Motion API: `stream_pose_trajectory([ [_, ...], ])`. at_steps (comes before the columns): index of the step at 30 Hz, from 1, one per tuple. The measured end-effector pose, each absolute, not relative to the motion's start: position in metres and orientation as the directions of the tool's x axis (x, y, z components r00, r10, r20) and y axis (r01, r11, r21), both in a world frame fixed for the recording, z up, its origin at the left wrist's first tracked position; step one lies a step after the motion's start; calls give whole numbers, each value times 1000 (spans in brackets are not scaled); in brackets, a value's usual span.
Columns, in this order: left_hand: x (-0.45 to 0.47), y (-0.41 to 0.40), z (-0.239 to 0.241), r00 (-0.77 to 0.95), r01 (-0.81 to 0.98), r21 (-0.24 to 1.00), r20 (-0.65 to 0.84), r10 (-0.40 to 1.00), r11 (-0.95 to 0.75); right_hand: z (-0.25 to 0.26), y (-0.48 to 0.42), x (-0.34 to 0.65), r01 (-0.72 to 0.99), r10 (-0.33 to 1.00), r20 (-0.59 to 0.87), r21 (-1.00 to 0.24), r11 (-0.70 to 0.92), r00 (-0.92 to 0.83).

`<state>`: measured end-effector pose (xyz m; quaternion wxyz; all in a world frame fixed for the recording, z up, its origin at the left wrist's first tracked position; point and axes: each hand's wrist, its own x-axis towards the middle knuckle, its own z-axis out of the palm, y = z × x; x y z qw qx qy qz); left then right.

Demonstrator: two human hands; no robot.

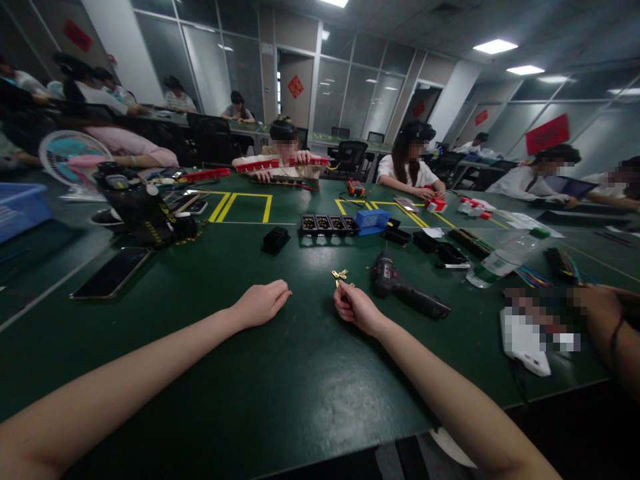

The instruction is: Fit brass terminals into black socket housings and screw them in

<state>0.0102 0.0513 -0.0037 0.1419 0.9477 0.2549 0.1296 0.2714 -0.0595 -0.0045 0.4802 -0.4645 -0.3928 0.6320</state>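
My left hand (264,303) rests on the green table with its fingers curled closed. Whatever it may hold is hidden. My right hand (357,309) pinches a small brass-coloured metal piece between thumb and forefinger. Just beyond those fingertips lie several loose brass-coloured metal pieces (341,274). Right of that hand, a black cordless drill (384,275) lies on its side, its handle pointing toward the lower right. Farther back stands a black tray with compartments (329,225) that hold small brass-coloured parts. A small black box (276,239) sits left of it.
A blue bin (373,221) adjoins the tray. A plastic bottle (507,259) leans at the right, near a co-worker's blurred hand and a white device (525,340). At left are a phone (111,273), a black bag-like object (143,210) and a fan (75,160). Other people sit across the table.
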Motion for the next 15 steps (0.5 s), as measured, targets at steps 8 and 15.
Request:
stream_pose_trajectory([
  [8, 15, 27, -2, 898, 263, 384, 237, 370, -885, 9, -81, 244, 644, 977, 140, -735, 212, -163],
  [15, 19, 7, -2, 923, 172, 442, 239, 300, -881, 15, -98, 214, 763, 881, 211, -441, 473, -424],
])
